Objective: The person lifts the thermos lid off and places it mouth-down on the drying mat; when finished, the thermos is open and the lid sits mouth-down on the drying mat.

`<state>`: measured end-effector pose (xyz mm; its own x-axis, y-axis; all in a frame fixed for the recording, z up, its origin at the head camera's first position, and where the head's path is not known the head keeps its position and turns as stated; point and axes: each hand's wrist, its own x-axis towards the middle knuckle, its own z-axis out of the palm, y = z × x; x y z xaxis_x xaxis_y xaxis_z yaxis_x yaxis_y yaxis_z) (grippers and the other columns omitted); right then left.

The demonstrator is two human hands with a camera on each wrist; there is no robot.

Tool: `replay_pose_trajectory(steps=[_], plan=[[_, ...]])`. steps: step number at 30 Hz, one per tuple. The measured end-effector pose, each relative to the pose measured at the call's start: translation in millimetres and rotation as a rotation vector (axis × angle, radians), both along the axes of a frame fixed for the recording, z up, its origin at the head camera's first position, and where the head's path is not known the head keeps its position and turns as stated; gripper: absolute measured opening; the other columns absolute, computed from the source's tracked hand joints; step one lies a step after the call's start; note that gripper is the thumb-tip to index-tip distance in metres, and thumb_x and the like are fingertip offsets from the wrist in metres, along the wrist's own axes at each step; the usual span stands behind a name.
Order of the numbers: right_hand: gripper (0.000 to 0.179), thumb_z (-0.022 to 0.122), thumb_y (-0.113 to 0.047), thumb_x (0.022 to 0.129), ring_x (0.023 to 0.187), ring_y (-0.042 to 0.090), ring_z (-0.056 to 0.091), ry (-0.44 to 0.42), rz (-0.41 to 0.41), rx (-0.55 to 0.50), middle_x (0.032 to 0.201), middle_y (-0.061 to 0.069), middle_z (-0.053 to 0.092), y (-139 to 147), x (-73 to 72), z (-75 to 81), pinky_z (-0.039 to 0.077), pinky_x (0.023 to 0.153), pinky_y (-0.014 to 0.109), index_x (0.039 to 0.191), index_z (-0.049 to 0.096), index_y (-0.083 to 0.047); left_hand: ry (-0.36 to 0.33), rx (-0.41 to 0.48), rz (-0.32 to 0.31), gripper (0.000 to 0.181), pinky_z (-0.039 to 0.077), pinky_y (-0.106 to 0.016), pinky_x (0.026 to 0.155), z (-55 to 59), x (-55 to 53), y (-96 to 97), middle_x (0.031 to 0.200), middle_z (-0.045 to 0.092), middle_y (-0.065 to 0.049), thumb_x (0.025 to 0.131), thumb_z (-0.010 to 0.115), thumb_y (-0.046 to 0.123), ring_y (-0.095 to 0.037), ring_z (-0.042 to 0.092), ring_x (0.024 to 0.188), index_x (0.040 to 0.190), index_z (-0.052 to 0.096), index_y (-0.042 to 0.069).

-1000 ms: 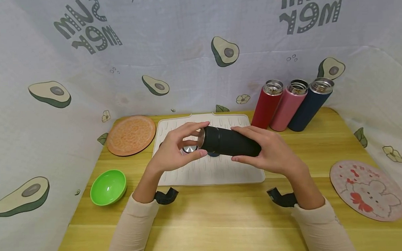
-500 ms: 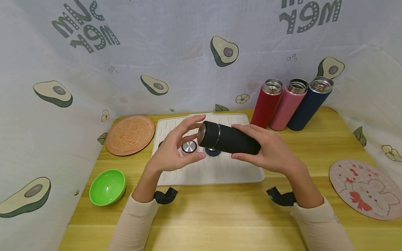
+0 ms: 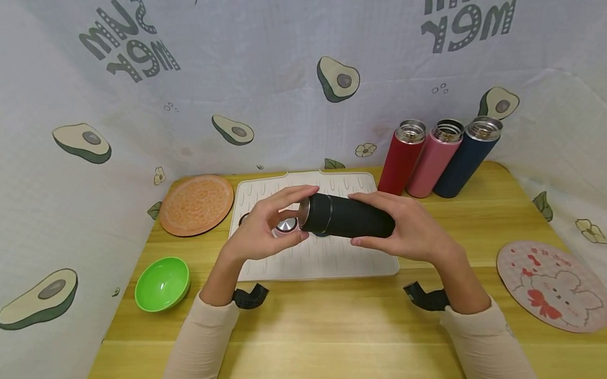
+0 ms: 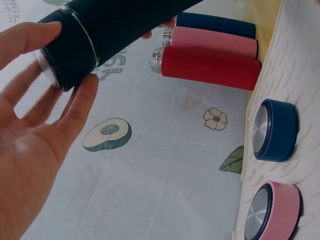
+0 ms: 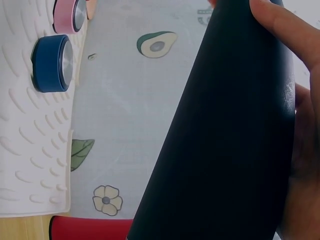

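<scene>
A black insulated bottle (image 3: 362,216) is held in the air, lying nearly level above the white mat. My right hand (image 3: 412,223) grips its body near the base, with the thumb and fingers on opposite sides. At the other end, my left hand (image 3: 260,231) pinches the black lid (image 4: 70,52), thumb on one side and a finger on the other. A thin silver ring shows between lid and body. On the mat below sit a blue lid (image 4: 281,131) and a pink lid (image 4: 282,210), steel tops showing. Another lid is mostly hidden behind my left hand.
The white mat (image 3: 331,269) lies on the wooden table (image 3: 338,333). Behind it on the right stand a red bottle (image 3: 400,164), a pink bottle (image 3: 435,162) and a navy bottle (image 3: 465,164), all lidless. A green bowl (image 3: 162,283), an orange round mat (image 3: 196,205) and a rabbit placemat (image 3: 553,287) flank them.
Half a second ago my left fingers were spread off the lid, and now they are around it again. The lid end has dipped slightly. My right hand keeps its grip.
</scene>
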<state>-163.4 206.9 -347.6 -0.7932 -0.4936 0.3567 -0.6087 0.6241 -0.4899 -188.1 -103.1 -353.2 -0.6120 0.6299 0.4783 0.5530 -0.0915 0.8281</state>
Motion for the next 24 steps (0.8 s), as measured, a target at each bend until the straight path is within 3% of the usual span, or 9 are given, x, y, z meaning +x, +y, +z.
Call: replay_pose_trajectory(steps=[4,9,12,15,19,21,24], plan=[[0.078,0.093,-0.039,0.074,0.100,0.019,0.066,-0.005,-0.013,0.002,0.128,0.005,0.069,-0.6,1.1,-0.1,0.060,0.077,0.039,0.143,0.061,-0.024,-0.049,-0.040,0.099,0.073,0.057,-0.038,0.102,-0.1,0.9,0.6,0.144,0.057,-0.011,0.084,0.081,-0.003,-0.024,0.062,0.124,0.150,0.052,0.009],[0.078,0.092,-0.041,0.075,0.099,0.020,0.066,0.001,-0.026,0.019,0.129,0.005,0.069,-2.4,2.5,-0.7,0.060,0.076,0.038,0.144,0.060,-0.024,-0.139,-0.115,0.257,0.063,0.062,-0.033,0.089,-1.1,3.2,1.2,0.121,0.067,-0.007,0.084,0.087,0.019,-0.021,0.072,0.100,0.140,0.060,0.016],[0.079,0.092,-0.043,0.075,0.098,0.020,0.066,0.004,-0.031,0.031,0.129,0.006,0.069,-3.6,3.0,-1.4,0.060,0.076,0.038,0.145,0.059,-0.024,-0.149,-0.138,0.299,0.062,0.063,-0.032,0.085,-2.3,3.5,1.7,0.116,0.069,-0.008,0.084,0.086,0.038,-0.020,0.073,0.094,0.138,0.060,0.018],[0.080,0.092,-0.041,0.075,0.098,0.020,0.066,0.005,-0.035,0.028,0.129,0.006,0.069,-4.3,2.9,-1.9,0.060,0.076,0.038,0.145,0.059,-0.024,-0.115,-0.120,0.257,0.076,0.061,-0.034,0.094,-3.2,2.2,2.5,0.135,0.063,-0.005,0.084,0.086,0.040,-0.019,0.070,0.110,0.149,0.051,0.023],[0.080,0.093,-0.039,0.074,0.099,0.020,0.066,0.009,-0.030,0.011,0.128,0.005,0.069,-3.8,2.4,-1.9,0.060,0.077,0.038,0.144,0.060,-0.024,0.005,-0.093,0.134,0.099,0.052,-0.038,0.109,-3.4,1.0,1.7,0.164,0.038,0.001,0.078,0.092,0.018,-0.021,0.051,0.140,0.160,0.036,0.024],[0.079,0.093,-0.039,0.074,0.099,0.019,0.066,0.010,-0.023,0.003,0.128,0.005,0.070,-3.1,1.8,-2.0,0.060,0.077,0.038,0.144,0.060,-0.023,0.070,-0.083,0.076,0.098,0.049,-0.040,0.114,-2.8,1.1,1.2,0.168,0.031,0.000,0.077,0.090,0.008,-0.023,0.042,0.148,0.159,0.038,0.016],[0.078,0.093,-0.039,0.074,0.099,0.018,0.066,0.009,-0.015,-0.005,0.127,0.004,0.070,-1.9,1.1,-1.9,0.060,0.077,0.038,0.143,0.061,-0.023,0.110,-0.062,0.008,0.082,0.048,-0.044,0.115,-2.4,1.3,0.8,0.168,0.031,-0.006,0.081,0.083,-0.002,-0.026,0.035,0.153,0.153,0.045,0.006]])
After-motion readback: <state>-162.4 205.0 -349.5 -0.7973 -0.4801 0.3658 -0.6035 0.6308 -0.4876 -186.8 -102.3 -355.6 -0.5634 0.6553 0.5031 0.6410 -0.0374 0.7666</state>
